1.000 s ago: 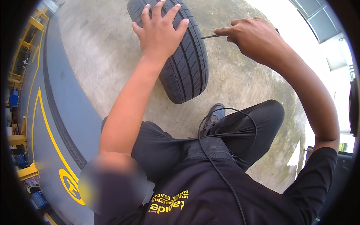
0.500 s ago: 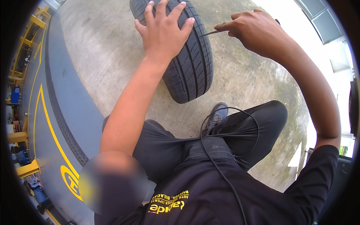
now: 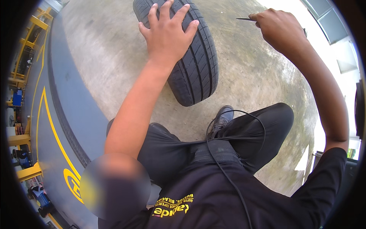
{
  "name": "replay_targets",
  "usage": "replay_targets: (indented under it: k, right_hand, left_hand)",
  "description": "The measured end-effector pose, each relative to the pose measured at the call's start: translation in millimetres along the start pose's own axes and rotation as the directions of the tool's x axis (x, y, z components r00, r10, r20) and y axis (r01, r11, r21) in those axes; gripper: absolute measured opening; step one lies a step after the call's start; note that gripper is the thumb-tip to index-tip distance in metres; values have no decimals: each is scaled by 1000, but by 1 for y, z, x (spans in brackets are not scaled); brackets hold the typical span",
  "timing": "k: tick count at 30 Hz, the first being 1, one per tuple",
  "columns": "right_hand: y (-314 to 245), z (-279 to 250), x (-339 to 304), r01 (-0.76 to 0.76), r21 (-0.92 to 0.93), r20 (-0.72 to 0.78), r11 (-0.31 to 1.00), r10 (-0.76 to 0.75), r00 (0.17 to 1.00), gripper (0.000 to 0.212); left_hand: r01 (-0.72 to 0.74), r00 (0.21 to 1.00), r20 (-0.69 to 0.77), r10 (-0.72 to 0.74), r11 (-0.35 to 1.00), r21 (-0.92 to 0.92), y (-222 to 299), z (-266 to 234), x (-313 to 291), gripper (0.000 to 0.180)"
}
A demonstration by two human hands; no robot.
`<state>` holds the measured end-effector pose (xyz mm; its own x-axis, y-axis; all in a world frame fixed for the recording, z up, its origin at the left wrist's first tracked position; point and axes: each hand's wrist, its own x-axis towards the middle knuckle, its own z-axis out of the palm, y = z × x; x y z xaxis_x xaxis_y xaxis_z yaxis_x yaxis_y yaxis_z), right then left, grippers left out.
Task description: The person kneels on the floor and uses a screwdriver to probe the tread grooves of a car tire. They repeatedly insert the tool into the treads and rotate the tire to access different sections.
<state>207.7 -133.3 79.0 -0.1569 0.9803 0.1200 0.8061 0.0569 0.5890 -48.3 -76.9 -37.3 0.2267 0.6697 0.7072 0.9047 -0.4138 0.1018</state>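
A black car tyre [image 3: 193, 74] stands on its tread in front of me, with its upper end cut off by the picture's edge. My left hand [image 3: 166, 36] lies on top of the tread, open, its fingers spread wide. To the right of the tyre and apart from it, my right hand [image 3: 276, 28] is closed around a slim, dark, pointed tool [image 3: 246, 19]. The tool's tip points left toward the tyre. Its dark rear end shows behind the hand, while the grip is hidden in my fingers.
Stained concrete floor [image 3: 99, 53] lies around the tyre. A blue-grey painted strip [image 3: 68, 68] with yellow lines runs along the left, beside yellow racks [image 3: 36, 23]. A black cord [image 3: 228, 179] crosses my shirt and lap. My shoe [image 3: 223, 118] is close to the tyre's near end.
My right hand has drawn back to the right and slightly up, taking the pointed tool's tip away from the tread. My left hand stays spread on the tyre.
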Motion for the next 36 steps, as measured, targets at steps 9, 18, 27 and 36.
replay_targets:
  k: [9, 18, 27, 36]
  right_hand:
    - [-38, -12, -16, 246, 305, -47, 920, -243, 969, 38]
    - [-55, -50, -26, 188, 52, 45, 981, -190, 981, 20]
    - [56, -8, -18, -60, -11, 247, 998, 61, 967, 23]
    - [-4, 46, -45, -180, 921, 247, 346, -160, 956, 38]
  left_hand:
    - [6, 1000, 0, -6, 1000, -9, 1, 1, -2, 53]
    - [-20, 999, -41, 19, 999, -40, 11, 1, -7, 48]
    - [-7, 998, -67, 1, 996, -89, -2, 7, 0, 45]
    - [78, 996, -14, -89, 930, -358, 11, 44, 7, 54]
